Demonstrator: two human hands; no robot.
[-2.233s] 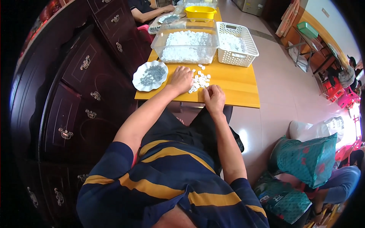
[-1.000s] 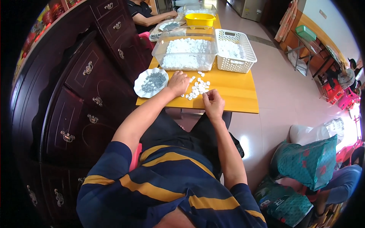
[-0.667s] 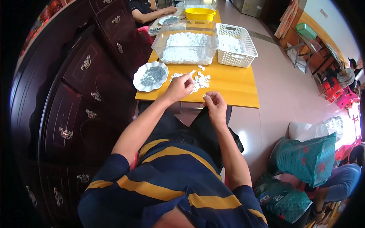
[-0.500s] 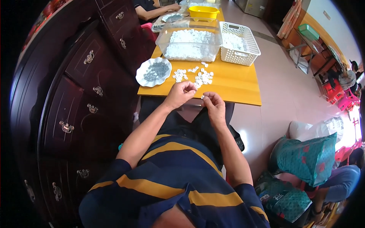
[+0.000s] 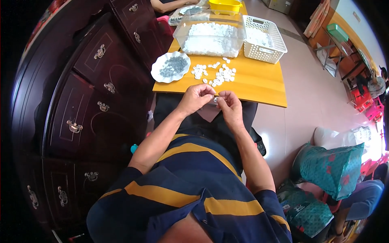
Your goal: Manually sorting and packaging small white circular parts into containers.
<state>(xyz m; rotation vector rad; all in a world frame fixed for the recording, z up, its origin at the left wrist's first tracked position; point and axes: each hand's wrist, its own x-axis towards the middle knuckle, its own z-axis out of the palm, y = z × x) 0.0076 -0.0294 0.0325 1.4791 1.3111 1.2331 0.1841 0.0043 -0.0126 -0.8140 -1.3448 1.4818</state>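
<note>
Just past the table's front edge, my two hands are close together. My right hand [image 5: 231, 110] pinches a small white plastic piece [image 5: 215, 99] between thumb and fingertips. From the other side, my left hand [image 5: 197, 98] comes up to that piece, thumb and forefinger pressed together; whatever lies between them is too small to make out. Loose white pieces [image 5: 225, 74] of the same sort are scattered on the table beyond my hands. To their left, a white scalloped plate [image 5: 155, 73] holds a heap of small dark grey parts [image 5: 173, 66].
A clear plastic bin [image 5: 182, 38] full of white pieces stands on the wooden table [image 5: 263, 87], beside a white perforated basket [image 5: 265, 52]. Farther back are a yellow basin [image 5: 225, 5] and another person's arm [image 5: 172, 5]. Dark drawers [image 5: 93, 81] line the left; teal bags [image 5: 330, 168] sit at right.
My hands have drawn closer, with the left fingertips now right by the white piece in my right hand. The whole view has shifted slightly, so the table appears higher and farther right.
</note>
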